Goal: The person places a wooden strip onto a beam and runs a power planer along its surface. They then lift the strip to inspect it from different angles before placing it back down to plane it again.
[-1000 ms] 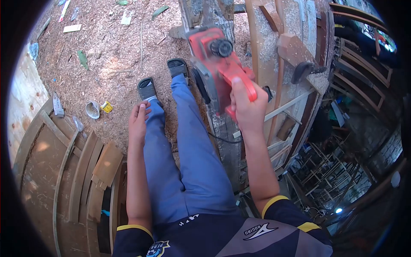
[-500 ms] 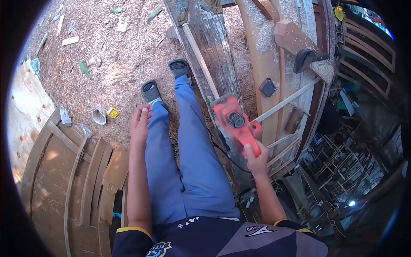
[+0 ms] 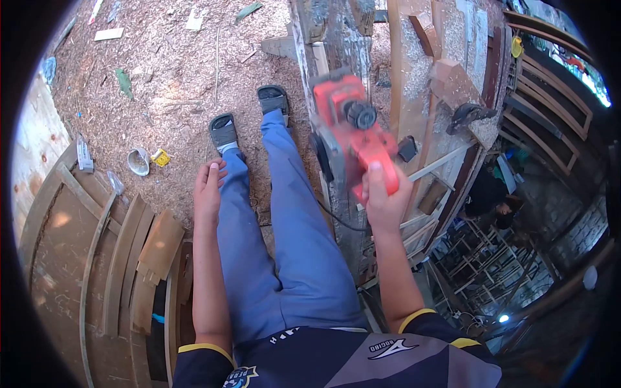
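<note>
My right hand [image 3: 386, 197] is wrapped round the rear handle of a red electric planer [image 3: 356, 129]. The planer is over the weathered bench beam [image 3: 346, 39], and a black cord runs from its rear. A pale wood strip [image 3: 319, 58] lies on the beam, partly hidden behind the planer. My left hand [image 3: 208, 184] hangs in the air above my left trouser leg, holding nothing, its fingers loosely apart.
A wooden block [image 3: 453, 81] and a dark small block [image 3: 407, 149] sit on the bench at right. Curved wood pieces [image 3: 123, 265] lie at lower left. A white cup [image 3: 138, 161] stands on the shavings-covered ground. A person [image 3: 488, 197] is at far right.
The planer has moved up and forward along the beam with my right hand on it, and looks larger. The view has shifted slightly. A person shows more clearly at right.
</note>
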Demonstrator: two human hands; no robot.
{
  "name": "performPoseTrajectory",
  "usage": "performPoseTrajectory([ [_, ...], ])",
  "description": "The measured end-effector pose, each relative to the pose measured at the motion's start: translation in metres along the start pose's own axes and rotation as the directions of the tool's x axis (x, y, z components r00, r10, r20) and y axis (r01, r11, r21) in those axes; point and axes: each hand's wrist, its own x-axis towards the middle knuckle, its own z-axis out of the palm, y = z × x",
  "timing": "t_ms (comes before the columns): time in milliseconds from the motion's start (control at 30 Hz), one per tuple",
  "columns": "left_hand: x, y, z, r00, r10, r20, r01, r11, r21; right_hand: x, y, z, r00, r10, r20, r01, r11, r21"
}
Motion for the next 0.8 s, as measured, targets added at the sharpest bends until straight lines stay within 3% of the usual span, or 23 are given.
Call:
performPoseTrajectory([
  [167,0.01,-0.011,-0.003,0.999,0.036,0.019,-0.035,0.998,-0.047,0.026,-0.029,0.022,0.999,-0.039,0.02,0.037,0.995,0.092],
  [367,-0.009,0.013,0.008,0.996,0.074,0.054,-0.077,0.996,0.04,0.011,-0.009,-0.002,0.995,-0.025,0.097,0.004,0.977,0.214],
  [567,-0.01,0.018,0.004,0.993,0.066,0.093,-0.078,0.989,0.129,-0.057,0.062,-0.067,0.989,0.12,0.088,-0.126,0.991,0.056],
  [800,-0.003,0.014,-0.003,0.994,0.044,0.101,-0.06,0.985,0.163,-0.089,0.118,-0.094,0.983,0.168,0.081,-0.163,0.985,-0.065],
])
